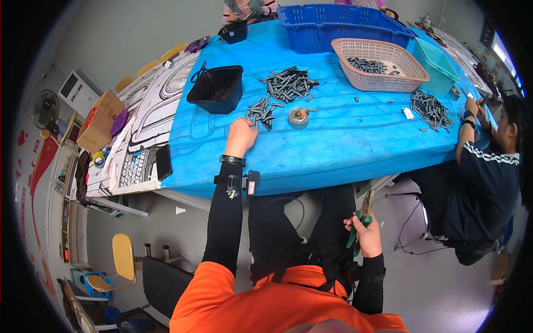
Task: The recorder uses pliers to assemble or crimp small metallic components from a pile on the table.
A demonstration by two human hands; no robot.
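Left hand [240, 136] rests curled beside a small heap of grey metal pieces [261, 112] on the blue table [333, 150]; right hand [363, 233] grips green-handled pliers [358, 222] near the lap. Farther off, a larger pile [290, 84] lies unsorted, while the beige basket [413, 75] holds only a few.

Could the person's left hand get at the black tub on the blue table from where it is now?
Probably yes: the left hand rests by the small grey pieces, and the black tub stands just beyond with bare blue table between.
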